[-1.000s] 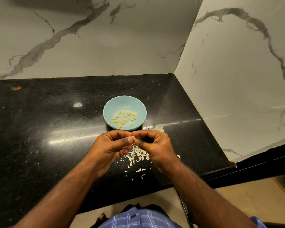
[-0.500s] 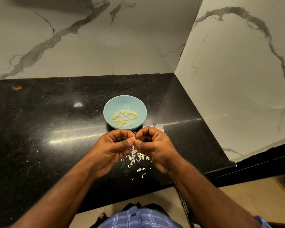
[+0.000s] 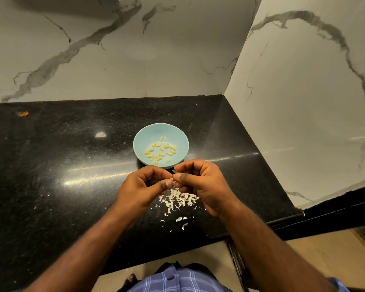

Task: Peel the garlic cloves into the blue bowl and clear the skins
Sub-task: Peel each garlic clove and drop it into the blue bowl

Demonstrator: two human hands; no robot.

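The bowl (image 3: 141,135) is pale blue, its peeled cloves (image 3: 160,152) yellow. Whitish skins (image 3: 178,199) lie on the speckled black worktop (image 3: 51,165). The walls (image 3: 114,60) are grey-veined white marble.

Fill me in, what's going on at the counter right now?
A person is peeling garlic over a black counter. Both hands meet just in front of the blue bowl: the left hand and right hand pinch a small clove between their fingertips. The bowl already holds a scatter of peeled cloves. A heap of skins lies on the counter under the hands, not yet cleared.
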